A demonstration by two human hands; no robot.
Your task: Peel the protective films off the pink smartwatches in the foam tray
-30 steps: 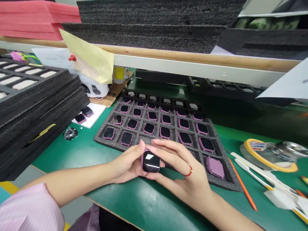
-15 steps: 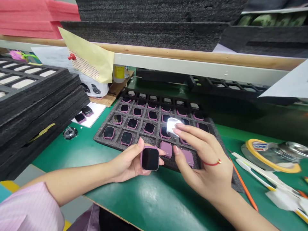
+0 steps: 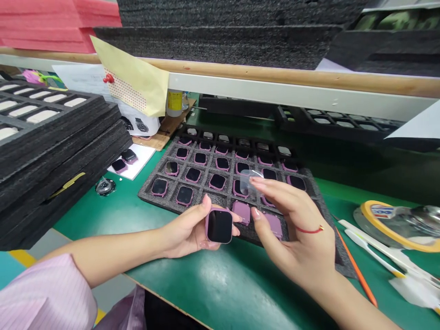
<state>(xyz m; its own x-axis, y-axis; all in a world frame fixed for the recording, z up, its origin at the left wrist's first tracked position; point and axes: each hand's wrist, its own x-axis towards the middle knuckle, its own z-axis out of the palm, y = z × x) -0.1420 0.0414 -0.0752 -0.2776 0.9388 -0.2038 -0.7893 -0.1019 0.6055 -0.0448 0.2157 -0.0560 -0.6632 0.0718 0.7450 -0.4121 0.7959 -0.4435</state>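
Note:
A purple smartwatch case with a black screen (image 3: 220,226) rests in my left hand (image 3: 190,231), gripped along its edges by thumb and fingers, screen up. My right hand (image 3: 297,224) is over the tray to its right, and a clear film (image 3: 248,182) hangs from its fingertips; the thumb stands apart from the film. Beneath both hands lies a black foam tray (image 3: 161,200) with rows of similar watch cases, most with dark screens up. Two purple pieces, a near one (image 3: 241,212) and one partly behind my right thumb (image 3: 274,224), lie with plain purple faces up.
Stacked foam trays (image 3: 103,133) stand at the left, near a round watch part (image 3: 105,186) and two watch cases on a white pad (image 3: 140,160). Yellow tape (image 3: 395,224), white tweezers (image 3: 374,245) and an orange stick (image 3: 360,270) lie right. A shelf (image 3: 261,89) crosses above.
The view has shifted slightly. The film at my right fingertips has turned from bright glare to see-through. My left hand keeps the watch case in nearly the same pose.

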